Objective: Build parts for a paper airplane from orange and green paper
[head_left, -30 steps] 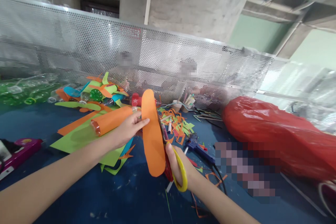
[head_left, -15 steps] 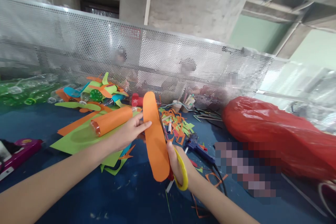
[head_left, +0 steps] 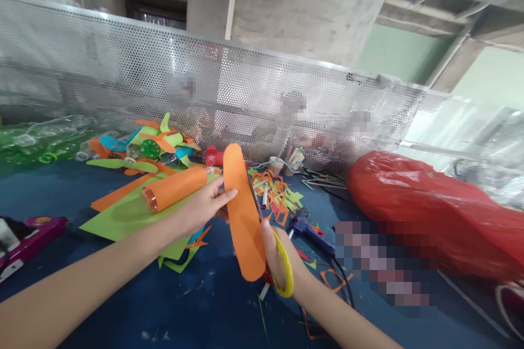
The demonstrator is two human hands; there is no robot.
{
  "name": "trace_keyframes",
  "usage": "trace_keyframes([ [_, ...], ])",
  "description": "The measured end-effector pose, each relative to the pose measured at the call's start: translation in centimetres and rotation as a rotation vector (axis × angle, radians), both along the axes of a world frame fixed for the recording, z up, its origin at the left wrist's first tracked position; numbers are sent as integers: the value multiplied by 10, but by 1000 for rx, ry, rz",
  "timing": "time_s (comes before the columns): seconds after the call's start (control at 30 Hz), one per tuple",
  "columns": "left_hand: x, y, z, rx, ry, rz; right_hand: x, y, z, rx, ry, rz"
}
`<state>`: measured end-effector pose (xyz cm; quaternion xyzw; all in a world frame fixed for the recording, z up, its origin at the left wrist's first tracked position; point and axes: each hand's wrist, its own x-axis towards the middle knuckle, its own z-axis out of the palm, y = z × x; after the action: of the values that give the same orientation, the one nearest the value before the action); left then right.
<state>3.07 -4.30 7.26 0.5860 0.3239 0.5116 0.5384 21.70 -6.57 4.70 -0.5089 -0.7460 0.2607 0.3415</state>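
My left hand [head_left: 210,202] pinches the left edge of a long orange paper strip [head_left: 243,218] with rounded ends, thumb in front. The strip stands raised above the blue table. Along its right edge, my right hand [head_left: 280,259] grips scissors with a yellow-rimmed handle [head_left: 286,270]. The blades run beside or behind the paper and are mostly hidden by it. Left of my left hand, an orange-wrapped bottle [head_left: 176,188] lies on green paper sheets [head_left: 118,221].
Orange and green scraps [head_left: 274,191] lie beyond the scissors, near a blue glue gun [head_left: 313,234] with a black cord. A red plastic bag [head_left: 417,202] bulges at right. Green bottles [head_left: 61,144] and paper-decorated bottles [head_left: 159,139] sit at far left. A perforated metal screen [head_left: 262,82] stands behind.
The orange strip has shifted slightly right and down, its lower end swinging right. My left hand moved a little with it. My right hand stays almost in place on the scissors.
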Motion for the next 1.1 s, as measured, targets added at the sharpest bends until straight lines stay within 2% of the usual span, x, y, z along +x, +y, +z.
trace_keyframes([
  [0.5, 0, 0, 1, -24, -8, -10, 2, 4, -1, -44, 2, 10],
  [0.67, 1, 1, 2, -17, -64, 104, 3, 5, -6, -144, 15, 71],
  [0.73, 1, 2, 1, -36, -70, 128, 4, 4, -5, -140, 4, 109],
  [0.83, 0, 5, -2, -54, -87, 96, 5, 3, -1, -44, -25, 155],
  [0.97, 1, 6, -7, -59, -113, 14, 5, 3, 0, -66, -3, 213],
  [1.1, 3, 3, -7, -69, -121, -24, 7, 6, -2, -14, -64, 160],
])
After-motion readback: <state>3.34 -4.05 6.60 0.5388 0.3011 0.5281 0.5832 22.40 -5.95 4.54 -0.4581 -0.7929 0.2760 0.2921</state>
